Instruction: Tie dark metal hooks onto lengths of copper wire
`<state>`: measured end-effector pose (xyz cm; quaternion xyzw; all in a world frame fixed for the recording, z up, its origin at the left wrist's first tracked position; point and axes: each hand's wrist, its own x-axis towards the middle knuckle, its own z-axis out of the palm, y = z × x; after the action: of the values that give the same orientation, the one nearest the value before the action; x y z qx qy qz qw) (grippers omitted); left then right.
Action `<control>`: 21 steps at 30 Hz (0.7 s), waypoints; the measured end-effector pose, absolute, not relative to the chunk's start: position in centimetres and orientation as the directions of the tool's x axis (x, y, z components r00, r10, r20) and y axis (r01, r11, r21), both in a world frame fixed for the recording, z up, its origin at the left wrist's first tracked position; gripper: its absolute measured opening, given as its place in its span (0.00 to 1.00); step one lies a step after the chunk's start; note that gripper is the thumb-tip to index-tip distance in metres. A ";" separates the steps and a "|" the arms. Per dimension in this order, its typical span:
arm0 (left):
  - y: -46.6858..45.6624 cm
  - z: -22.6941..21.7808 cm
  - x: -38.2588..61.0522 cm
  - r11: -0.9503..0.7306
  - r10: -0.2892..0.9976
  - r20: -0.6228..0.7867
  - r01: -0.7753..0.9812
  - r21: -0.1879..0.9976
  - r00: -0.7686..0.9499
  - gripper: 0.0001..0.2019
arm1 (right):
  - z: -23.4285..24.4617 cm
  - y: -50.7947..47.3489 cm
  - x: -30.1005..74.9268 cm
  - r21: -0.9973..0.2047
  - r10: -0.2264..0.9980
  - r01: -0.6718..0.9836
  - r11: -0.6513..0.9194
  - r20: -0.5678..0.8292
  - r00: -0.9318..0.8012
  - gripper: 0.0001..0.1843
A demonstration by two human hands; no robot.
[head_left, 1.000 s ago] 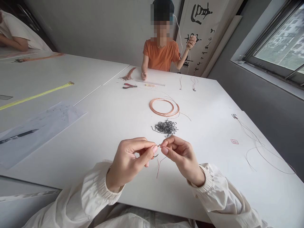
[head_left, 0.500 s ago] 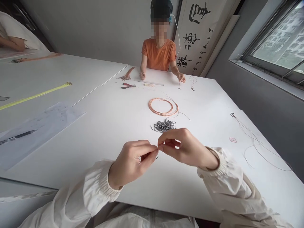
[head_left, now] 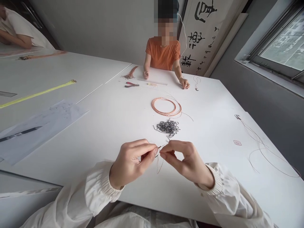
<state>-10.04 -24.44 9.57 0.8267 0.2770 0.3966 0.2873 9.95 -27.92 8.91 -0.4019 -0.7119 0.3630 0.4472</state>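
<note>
My left hand (head_left: 133,163) pinches a small dark metal hook (head_left: 157,151) between thumb and forefinger, just above the white table (head_left: 114,126). My right hand (head_left: 187,163) pinches a thin copper-coloured wire (head_left: 159,164) right beside the hook; the wire's loose ends hang down between my fingertips. The fingertips of both hands almost touch. A pile of several dark hooks (head_left: 167,126) lies just beyond my hands, and a coil of copper wire (head_left: 166,106) lies behind the pile.
A person in an orange shirt (head_left: 163,55) sits at the far side with both hands on the table. Red-handled pliers (head_left: 131,84), a ruler (head_left: 153,82), a wire bundle (head_left: 129,75) lie there. Loose wires (head_left: 261,148) trail at right. A plastic sleeve with a pen (head_left: 35,126) lies left.
My right hand has dropped and turned so the wire ends hang between my fingertips again. The person opposite lowered a raised hand to the table.
</note>
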 end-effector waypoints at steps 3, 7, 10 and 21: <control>-24.3 9.5 -9.8 -0.695 0.676 0.492 0.253 0.673 0.548 0.09 | 10.9 -28.5 9.9 -0.626 0.798 0.495 0.602 0.496 -0.343 0.08; -24.4 9.6 -9.5 -0.709 0.659 0.502 0.241 0.663 0.560 0.11 | 13.2 -27.0 10.3 -0.636 0.810 0.506 0.583 0.402 -0.428 0.07; -24.6 9.6 -9.5 -0.717 0.641 0.526 0.189 0.671 0.559 0.10 | 13.6 -24.8 10.8 -0.854 0.857 0.353 0.383 0.187 -0.480 0.05; -24.7 9.6 -9.9 -0.724 0.661 0.595 0.177 0.667 0.458 0.07 | 8.3 -25.2 10.2 -0.954 0.856 -0.259 -0.154 0.002 -0.517 0.06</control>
<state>-9.89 -24.69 9.60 0.8108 0.2582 0.4522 0.2675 10.24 -25.22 8.27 -0.2897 -0.5152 0.7022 0.3970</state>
